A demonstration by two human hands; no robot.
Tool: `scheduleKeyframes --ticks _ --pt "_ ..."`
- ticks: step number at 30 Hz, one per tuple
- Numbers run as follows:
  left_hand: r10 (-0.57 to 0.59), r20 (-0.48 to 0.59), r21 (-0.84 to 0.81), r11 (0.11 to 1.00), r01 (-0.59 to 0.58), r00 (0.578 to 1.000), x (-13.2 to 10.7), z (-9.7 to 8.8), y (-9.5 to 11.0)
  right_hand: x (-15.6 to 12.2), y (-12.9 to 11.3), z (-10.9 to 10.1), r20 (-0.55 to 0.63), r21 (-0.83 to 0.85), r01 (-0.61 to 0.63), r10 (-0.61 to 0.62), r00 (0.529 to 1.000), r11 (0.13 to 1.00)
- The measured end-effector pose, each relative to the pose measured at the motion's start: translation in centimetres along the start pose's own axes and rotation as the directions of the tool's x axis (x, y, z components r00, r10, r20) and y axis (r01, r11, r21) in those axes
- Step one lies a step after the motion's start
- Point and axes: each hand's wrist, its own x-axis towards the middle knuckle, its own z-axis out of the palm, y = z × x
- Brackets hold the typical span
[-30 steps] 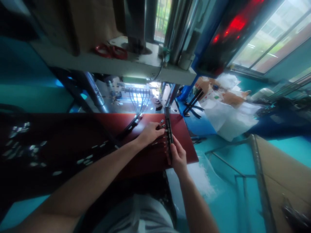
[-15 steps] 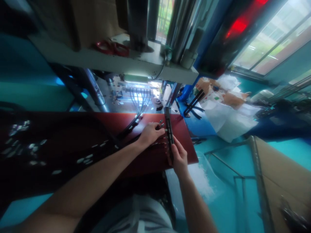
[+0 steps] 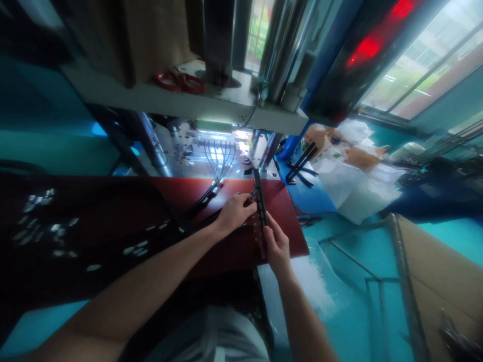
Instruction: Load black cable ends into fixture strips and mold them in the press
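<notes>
My right hand [image 3: 277, 240] is closed around the lower end of a long dark slotted bar [image 3: 260, 197], which stands out away from me over the red-brown tabletop [image 3: 275, 201]. Fingers of my left hand [image 3: 236, 210] are pinched at the bar's left side, around small metal-tipped cable ends [image 3: 252, 195]. The fingertips partly hide these ends, and whether they sit in the bar's slots cannot be made out. Farther back, a fan of thin cables [image 3: 217, 173] runs from the lit press bed onto the tabletop.
The press's pale upper plate [image 3: 181, 108] spans overhead, with red-handled scissors [image 3: 181, 83] on it. Black cables with shiny ends [image 3: 56, 229] lie at left. White bags [image 3: 343, 186] are piled at right, behind a cardboard box [image 3: 441, 271]. A blue surface [image 3: 309, 193] holds black strips.
My left hand has moved in against the bar, bringing the metal-tipped ends to its side. The bar has shifted slightly left at its lower end. The camera view has moved slightly.
</notes>
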Motion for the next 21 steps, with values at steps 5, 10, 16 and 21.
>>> scheduleKeyframes --ticks 5,10,16,21 --pt "0.012 -0.177 -0.224 0.973 -0.052 0.984 0.4 0.3 -0.9 0.1 -0.2 -0.2 -0.046 0.096 -0.031 0.035 0.998 0.995" --pt "-0.032 -0.194 -0.163 0.987 0.000 0.981 0.9 -0.1 -0.7 0.0 0.0 -0.3 -0.042 0.105 -0.034 0.039 0.998 0.994" --pt "-0.139 -0.005 -0.272 0.953 0.132 0.990 1.1 -0.6 0.1 0.0 0.2 -0.6 -0.001 0.101 -0.049 0.049 0.999 0.994" --pt "-0.262 0.048 -0.348 0.900 0.262 0.964 1.3 -0.6 0.3 0.0 0.3 -0.5 0.021 0.082 -0.048 0.046 0.999 0.995"
